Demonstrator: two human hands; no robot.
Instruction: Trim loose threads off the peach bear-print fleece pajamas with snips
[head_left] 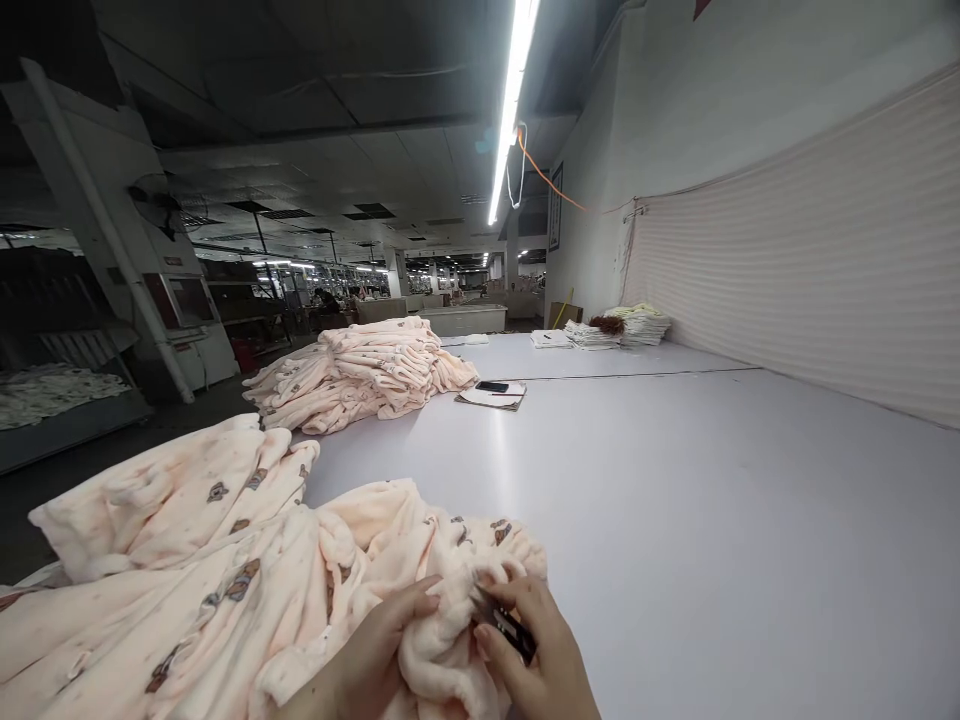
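Observation:
A pale peach fleece garment (442,640) with small printed figures lies bunched at the near edge of the table. My left hand (375,640) grips a fold of it, thumb on top. My right hand (544,650) is closed around black thread snips (508,628), whose tip meets the fleece close to my left thumb. Whether the blades are apart cannot be made out, as the fabric covers their end. More of the same peach fleece (210,580) spreads out to the left of my hands.
A tall heap of peach fleece pieces (367,370) stands further back on the left. Beyond it on the white table (712,520) lie papers (487,398) with a dark phone (493,386) on them. Stacks of white cloth (637,325) sit by the right wall.

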